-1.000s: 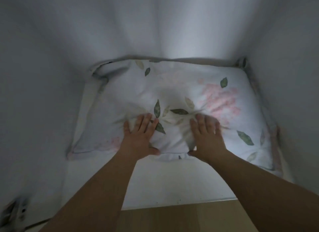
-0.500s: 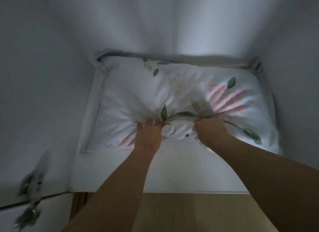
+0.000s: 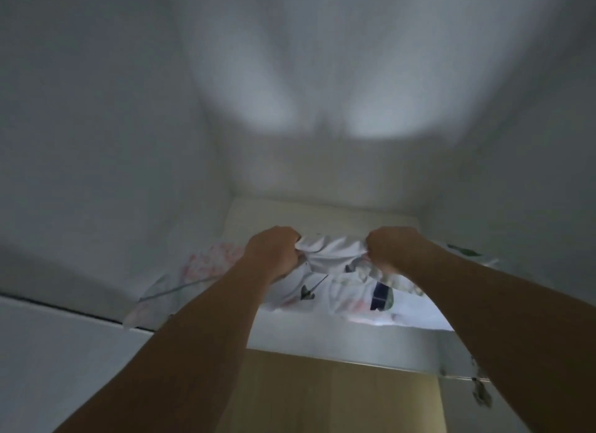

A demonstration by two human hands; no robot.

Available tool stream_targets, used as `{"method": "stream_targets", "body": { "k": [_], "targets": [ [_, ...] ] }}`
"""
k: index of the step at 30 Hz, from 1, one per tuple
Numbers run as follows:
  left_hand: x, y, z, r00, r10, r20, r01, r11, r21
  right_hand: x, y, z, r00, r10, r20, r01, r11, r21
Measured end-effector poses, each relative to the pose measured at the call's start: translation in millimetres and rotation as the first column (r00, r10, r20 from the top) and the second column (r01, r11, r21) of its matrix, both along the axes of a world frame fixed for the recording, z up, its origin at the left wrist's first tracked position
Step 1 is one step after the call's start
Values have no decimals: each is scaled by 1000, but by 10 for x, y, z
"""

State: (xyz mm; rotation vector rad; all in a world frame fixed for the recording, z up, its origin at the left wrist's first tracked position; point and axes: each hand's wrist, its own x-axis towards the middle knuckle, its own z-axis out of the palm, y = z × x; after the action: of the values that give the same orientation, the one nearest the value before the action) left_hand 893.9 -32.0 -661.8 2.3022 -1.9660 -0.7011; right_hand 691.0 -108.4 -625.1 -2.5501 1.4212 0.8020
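Dragged fwd since half a sec ago: soft white fabric pillow w/ pink flower & green leaf print [image 3: 335, 300], lying flat & deep on the shelf then, now crumpled at the front lip, approx 6 o'clock of the compartment. Tilted up a lot too, the view, w/ far more back wall in shot than before.

Left hand [image 3: 274, 255]: clenched tight on a fistful of pillow fabric, knuckles up, at 9 o'clock of the bunched ridge. Right hand [image 3: 392, 250]: same, fist closed round the cloth at 3 o'clock of that ridge. Between both fists, a short raised fold of white cloth. Fingertips buried in the fabric, so can't tell exact finger placement.

Pillow spread: pink-flower corner out at 8 o'clock of left hand, drooping over the lip. Leaf-print corner at 3 o'clock of right hand, mostly behind the right forearm. Lower part sagging across the front edge at 6 o'clock.

Flat white shelf board [image 3: 322, 215]: bare strip showing at 12 o'clock of the hands, up to the back corner. Plain white back wall [image 3: 322, 174] w/ two bright light patches higher up at 12 o'clock. Pale wood panel [image 3: 338, 397] below the shelf at 6 o'clock, between the forearms.
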Motion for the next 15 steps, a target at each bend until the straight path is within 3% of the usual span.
{"method": "stream_targets", "body": {
  "k": [9, 15],
  "targets": [
    [-212, 1032, 3104, 957, 130, -258, -180, 966, -183, -235, 973, 3208, 998, -4, 65, 13, 990, -139],
    [-329, 1596, 4882, 924, 117, -364, -260, 891, -373, -404, 1720, 4878, 941, 77, 330, 8, 969, -248]
  ]
}}
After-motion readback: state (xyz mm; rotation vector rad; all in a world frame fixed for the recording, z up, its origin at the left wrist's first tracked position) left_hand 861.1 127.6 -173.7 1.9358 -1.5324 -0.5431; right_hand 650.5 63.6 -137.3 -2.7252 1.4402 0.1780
